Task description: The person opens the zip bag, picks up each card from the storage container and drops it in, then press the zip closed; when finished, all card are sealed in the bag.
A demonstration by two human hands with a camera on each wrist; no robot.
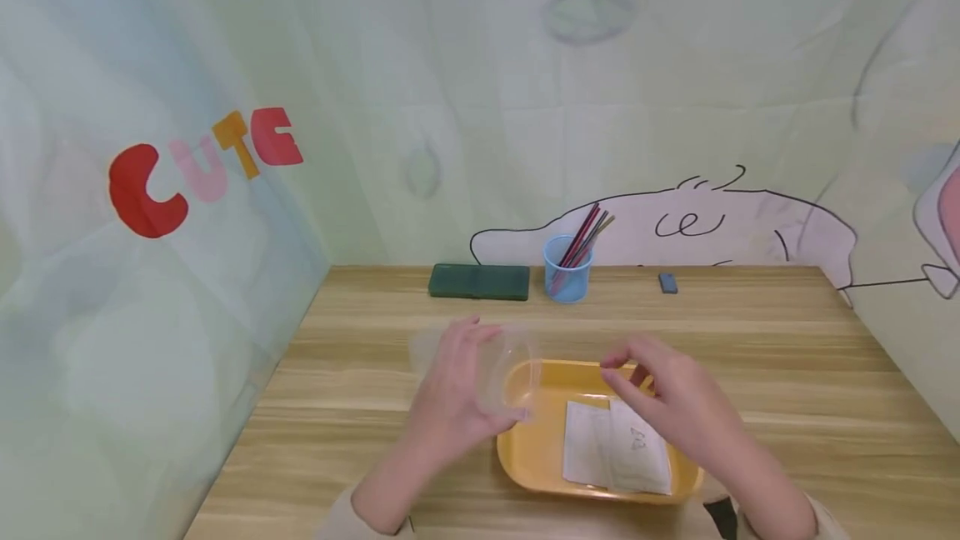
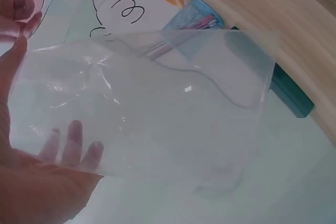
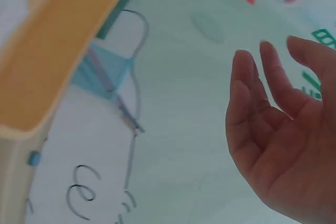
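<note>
Both hands are bare, without rings or watch. The left hand (image 1: 450, 390) and right hand (image 1: 675, 407) emerge from pale beige sleeves (image 1: 337, 523) with loose cuffs.

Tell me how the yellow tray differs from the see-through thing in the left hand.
The yellow tray is opaque and rests on the table, holding white paper. The clear plastic sheet is transparent, so the blue pencil cup shows through it, and the left hand holds it raised. The two overlap in the head view.

I see my left hand (image 1: 457, 394) gripping a clear lid (image 1: 480, 369) at frame centre, beside the yellow tray (image 1: 532, 457).
</note>
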